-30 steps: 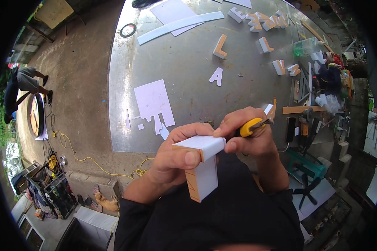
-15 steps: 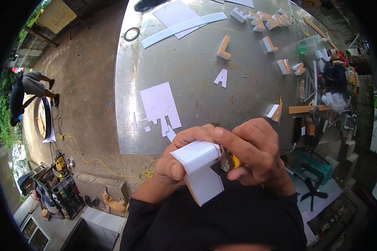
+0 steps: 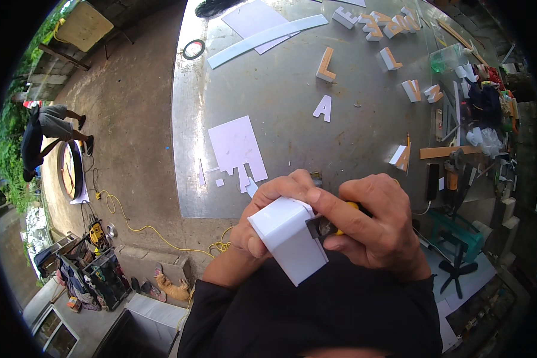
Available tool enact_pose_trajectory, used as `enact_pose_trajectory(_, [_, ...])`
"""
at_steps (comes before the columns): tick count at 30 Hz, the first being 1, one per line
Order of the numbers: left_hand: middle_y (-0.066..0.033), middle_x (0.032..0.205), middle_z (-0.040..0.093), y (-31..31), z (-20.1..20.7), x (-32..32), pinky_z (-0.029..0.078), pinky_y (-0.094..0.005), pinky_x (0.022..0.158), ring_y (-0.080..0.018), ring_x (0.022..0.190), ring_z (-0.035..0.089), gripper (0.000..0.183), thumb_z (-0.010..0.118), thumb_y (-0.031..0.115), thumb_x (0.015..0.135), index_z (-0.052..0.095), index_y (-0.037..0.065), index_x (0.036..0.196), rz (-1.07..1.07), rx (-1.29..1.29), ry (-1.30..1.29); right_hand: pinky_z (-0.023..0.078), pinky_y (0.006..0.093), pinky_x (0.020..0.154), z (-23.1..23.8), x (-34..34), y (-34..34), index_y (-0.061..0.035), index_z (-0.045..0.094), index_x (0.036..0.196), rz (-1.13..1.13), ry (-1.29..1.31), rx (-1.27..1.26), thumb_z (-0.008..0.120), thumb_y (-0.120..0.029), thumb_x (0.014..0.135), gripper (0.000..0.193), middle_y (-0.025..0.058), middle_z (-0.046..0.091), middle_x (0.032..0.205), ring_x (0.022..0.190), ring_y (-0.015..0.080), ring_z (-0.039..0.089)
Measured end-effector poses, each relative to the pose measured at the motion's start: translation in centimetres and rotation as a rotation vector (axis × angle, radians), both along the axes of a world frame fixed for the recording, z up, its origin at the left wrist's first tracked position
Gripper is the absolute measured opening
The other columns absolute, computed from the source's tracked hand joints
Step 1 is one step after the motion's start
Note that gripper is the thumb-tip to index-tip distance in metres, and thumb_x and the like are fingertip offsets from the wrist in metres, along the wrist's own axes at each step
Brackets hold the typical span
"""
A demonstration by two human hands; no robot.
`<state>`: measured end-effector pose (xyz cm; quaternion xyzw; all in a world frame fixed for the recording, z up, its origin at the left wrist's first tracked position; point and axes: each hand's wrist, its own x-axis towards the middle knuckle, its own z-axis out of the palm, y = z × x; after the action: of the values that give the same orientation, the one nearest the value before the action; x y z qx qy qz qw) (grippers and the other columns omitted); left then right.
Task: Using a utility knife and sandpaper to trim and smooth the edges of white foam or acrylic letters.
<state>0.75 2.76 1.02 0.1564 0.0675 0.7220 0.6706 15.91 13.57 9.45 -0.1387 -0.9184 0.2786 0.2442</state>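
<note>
Close in front of my body, my left hand grips a thick white block letter, thumb on its near side and fingers over the top. My right hand is closed around a yellow utility knife. The blade lies against the letter's right edge, and my right index finger reaches across to the left fingers. Part of the knife's handle is hidden in my palm. On the metal table ahead lie a flat white letter A and an L-shaped block letter with a brown face.
More block letters stand at the far right. A cut white sheet lies near the table's left edge, with a tape roll farther back. Tools and a brown strip crowd the right. A yellow cord crosses the floor; a person bends at left.
The block letter has turned in my left hand, its brown side now out of sight. The knife blade now shows flat against its right edge. The whole view has shifted slightly.
</note>
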Motion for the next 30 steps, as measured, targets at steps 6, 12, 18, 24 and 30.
enact_pose_trajectory(6, [-0.009,0.103,0.052,-0.18,-0.41,0.01,0.044,-0.0294,0.083,-0.0189,0.095,0.056,0.086,0.086,0.057,0.057,0.063,0.001,0.117,0.045,0.019,0.07,0.038,0.033,0.054,1.11,0.09,-0.23,-0.0064,0.067,0.12,0.037,-0.132,0.001,0.055,-0.046,0.094,0.049,0.0022,0.059,0.077,0.062,0.0179,0.054])
enact_pose_trajectory(12, [-0.0083,0.103,0.052,-0.45,-0.71,0.22,0.043,-0.0277,0.081,-0.0173,0.093,0.055,0.088,0.085,0.061,0.056,0.063,0.001,0.117,0.073,0.005,0.091,0.038,0.0331,0.054,0.97,-0.09,-0.2,-0.0068,0.066,0.121,0.048,-0.124,0.003,0.054,-0.046,0.095,0.049,0.0012,0.058,0.075,0.061,0.0173,0.053])
enact_pose_trajectory(18, [-0.0081,0.102,0.052,-0.36,-0.7,0.07,0.043,-0.0275,0.081,-0.017,0.093,0.055,0.087,0.085,0.061,0.056,0.063,0.001,0.116,0.076,0.002,0.093,0.038,0.0326,0.053,0.94,-0.12,-0.19,-0.0072,0.066,0.122,0.047,-0.138,-0.011,0.053,-0.046,0.095,0.049,0.0002,0.058,0.074,0.06,0.0166,0.053])
enact_pose_trajectory(24, [-0.0079,0.103,0.052,-0.14,-0.95,0.03,0.044,-0.0279,0.081,-0.0172,0.094,0.055,0.086,0.085,0.059,0.057,0.063,0.001,0.116,0.073,0.025,0.086,0.038,0.0326,0.053,0.9,-0.11,-0.14,-0.0074,0.066,0.123,0.045,-0.139,-0.016,0.053,-0.047,0.095,0.05,-0.0005,0.058,0.073,0.06,0.0164,0.053])
enact_pose_trajectory(30, [-0.0084,0.102,0.052,-0.23,-0.74,-0.15,0.044,-0.029,0.082,-0.0182,0.095,0.055,0.084,0.086,0.057,0.058,0.063,0.001,0.116,0.096,0.014,0.123,0.038,0.0327,0.053,0.95,-0.22,-0.16,-0.0074,0.066,0.122,0.04,-0.132,-0.025,0.053,-0.046,0.095,0.049,-0.0001,0.058,0.072,0.058,0.0168,0.052])
